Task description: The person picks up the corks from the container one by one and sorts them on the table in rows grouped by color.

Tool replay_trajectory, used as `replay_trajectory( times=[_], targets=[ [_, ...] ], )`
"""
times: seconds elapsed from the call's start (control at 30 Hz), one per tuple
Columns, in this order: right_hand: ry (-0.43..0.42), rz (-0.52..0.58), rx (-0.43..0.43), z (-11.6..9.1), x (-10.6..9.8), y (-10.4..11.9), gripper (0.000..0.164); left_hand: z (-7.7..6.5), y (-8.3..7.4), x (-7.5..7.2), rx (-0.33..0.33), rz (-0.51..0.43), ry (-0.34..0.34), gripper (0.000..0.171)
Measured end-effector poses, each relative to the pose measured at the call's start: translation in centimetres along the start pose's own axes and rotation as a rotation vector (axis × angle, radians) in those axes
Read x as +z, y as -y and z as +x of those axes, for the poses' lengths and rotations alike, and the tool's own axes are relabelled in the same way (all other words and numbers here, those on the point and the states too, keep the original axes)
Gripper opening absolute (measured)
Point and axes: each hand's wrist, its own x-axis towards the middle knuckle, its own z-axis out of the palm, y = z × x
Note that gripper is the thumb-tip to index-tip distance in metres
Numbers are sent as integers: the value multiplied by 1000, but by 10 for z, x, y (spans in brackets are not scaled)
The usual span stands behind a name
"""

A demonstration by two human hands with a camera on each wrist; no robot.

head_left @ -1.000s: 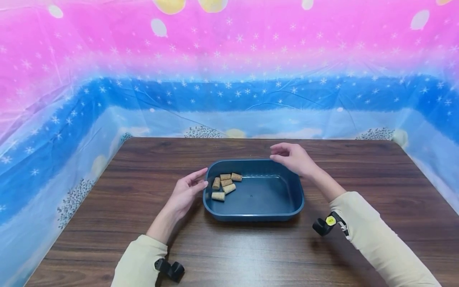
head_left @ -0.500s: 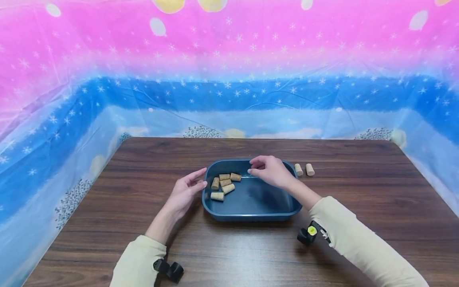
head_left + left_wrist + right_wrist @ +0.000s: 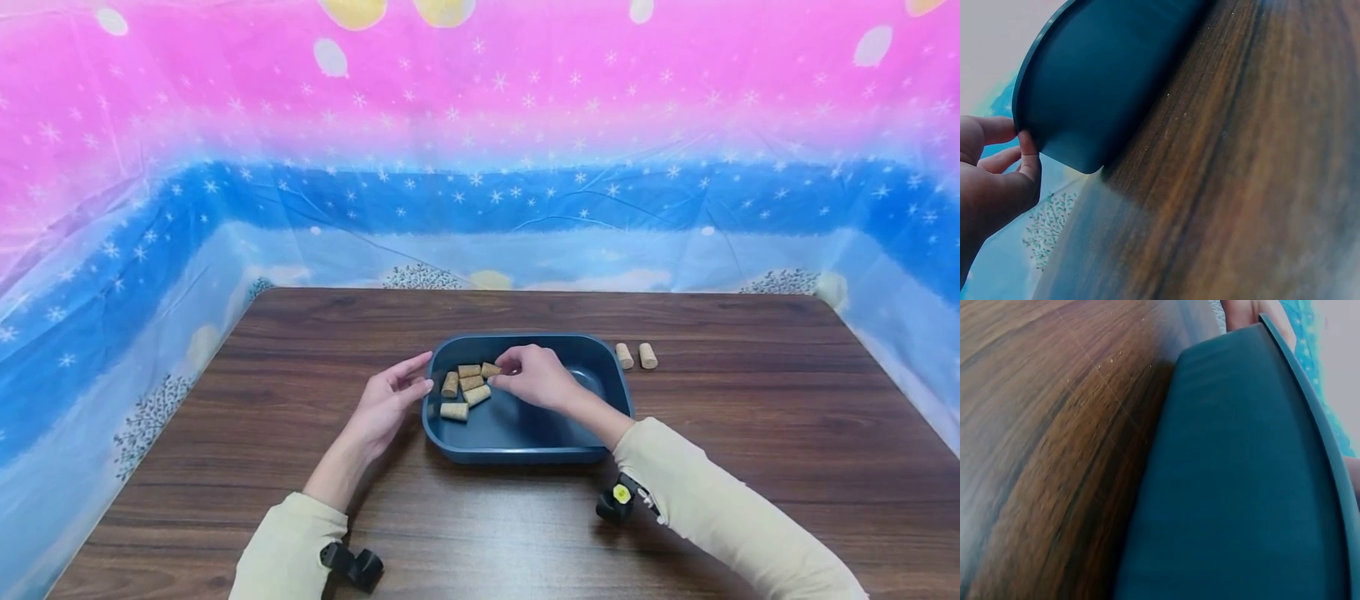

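A dark blue plastic basin (image 3: pixel 525 456) stands on the table with several corks lying loosely in its left half; one pale cork (image 3: pixel 453 412) is nearest the front. My left hand (image 3: pixel 386 410) is at the basin's left end, its extended fingers and thumb touching the rim from outside. Inside the basin, my right hand (image 3: pixel 543 379) has its thumb and fingertips around the right end of the rearmost cork (image 3: pixel 491 370), pinching it. In the right wrist view the basin wall (image 3: pixel 1229 475) hides most of the right hand.
Two corks (image 3: pixel 647 356) stand side by side on the wooden table (image 3: pixel 300 333), just right of the basin's far corner. A patterned cloth (image 3: pixel 480 192) hangs around the back and sides. Black wrist cameras (image 3: pixel 352 565) sit on both sleeves.
My right hand has moved from the basin's far right rim leftward and down to the corks inside, uncovering the two corks on the table. The left hand keeps its place.
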Motion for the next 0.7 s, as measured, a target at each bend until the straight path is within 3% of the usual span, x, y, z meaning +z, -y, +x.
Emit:
replay_trajectory(
  times=[0.37,0.7],
  targets=[
    [40,-11,13,8,11,8,31,-1,1,-1,-2,-13,11,48],
    [45,-30,-29,8,21,13,29,-2,-2,-1,2,-11,20,47]
  ],
)
